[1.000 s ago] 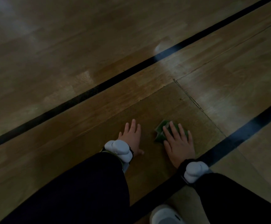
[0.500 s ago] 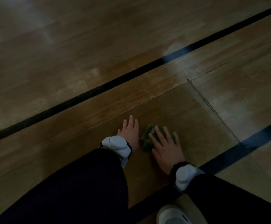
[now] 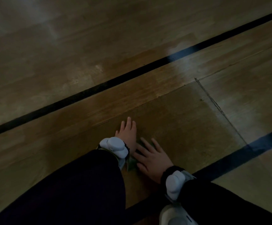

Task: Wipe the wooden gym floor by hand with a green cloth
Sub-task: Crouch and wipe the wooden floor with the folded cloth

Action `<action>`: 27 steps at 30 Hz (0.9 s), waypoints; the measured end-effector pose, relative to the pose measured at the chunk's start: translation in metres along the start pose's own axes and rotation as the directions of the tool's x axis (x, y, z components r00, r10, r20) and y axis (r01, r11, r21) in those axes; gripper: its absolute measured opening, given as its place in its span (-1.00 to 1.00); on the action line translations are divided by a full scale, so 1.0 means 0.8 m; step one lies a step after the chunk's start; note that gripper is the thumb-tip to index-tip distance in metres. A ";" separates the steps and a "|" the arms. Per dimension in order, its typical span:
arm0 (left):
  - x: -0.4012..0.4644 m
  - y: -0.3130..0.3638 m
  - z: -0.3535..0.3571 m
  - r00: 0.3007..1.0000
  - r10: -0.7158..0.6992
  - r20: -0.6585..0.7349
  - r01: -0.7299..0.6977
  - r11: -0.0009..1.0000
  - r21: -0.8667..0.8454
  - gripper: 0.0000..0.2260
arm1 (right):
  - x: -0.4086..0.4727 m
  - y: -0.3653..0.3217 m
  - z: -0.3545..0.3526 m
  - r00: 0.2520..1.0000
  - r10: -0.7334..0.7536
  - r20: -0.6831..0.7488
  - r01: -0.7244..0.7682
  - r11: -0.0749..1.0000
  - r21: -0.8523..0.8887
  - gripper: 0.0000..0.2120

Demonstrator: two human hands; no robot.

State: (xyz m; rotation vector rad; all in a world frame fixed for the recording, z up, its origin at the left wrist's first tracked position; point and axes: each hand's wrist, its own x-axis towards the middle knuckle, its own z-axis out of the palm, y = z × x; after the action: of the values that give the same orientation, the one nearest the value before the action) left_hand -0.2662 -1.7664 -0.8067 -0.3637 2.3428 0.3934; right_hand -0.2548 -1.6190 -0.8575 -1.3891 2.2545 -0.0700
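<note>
Dim, blurry head view. Right hand (image 3: 153, 157), lower centre of frame, lies flat with fingers straight and spread, pressing the green cloth (image 3: 132, 165) onto the wooden floor (image 3: 172, 120). Cloth is mostly hidden under the palm; only a dark green edge shows at the hand's left side, tucked against the left wrist, and a sliver seems to peek out between the fingers, though it's too dark to be sure. Left hand (image 3: 128, 133) sits just up-left of the right one, fingers straight and relaxed on the bare boards, holding nothing, likely bracing body weight. White wrist devices on both arms, dark sleeves, a white shoe (image 3: 174, 215) at the bottom edge. Black court line (image 3: 132, 73) runs diagonally across the upper half, a second one at lower right.

Step in hand: a wipe stroke. To do it well, keep the palm flat and the pressure even so the cloth doesn't bunch or slip out, overlap the passes, follow the board grain, and shift the bracing hand clear so it isn't in the way.
</note>
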 end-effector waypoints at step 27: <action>-0.023 -0.072 0.025 0.962 -0.119 -0.247 0.045 0.957 -0.288 -0.48 | 0.102 -0.014 -0.058 1.000 -0.006 -0.030 0.014 0.955 0.297 -0.44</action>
State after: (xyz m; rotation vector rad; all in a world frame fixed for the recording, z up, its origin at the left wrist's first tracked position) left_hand -0.2202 -1.8087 -0.8179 -0.6841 2.5200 0.6754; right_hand -0.2948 -1.7031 -0.8441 -1.2439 2.1521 -0.4183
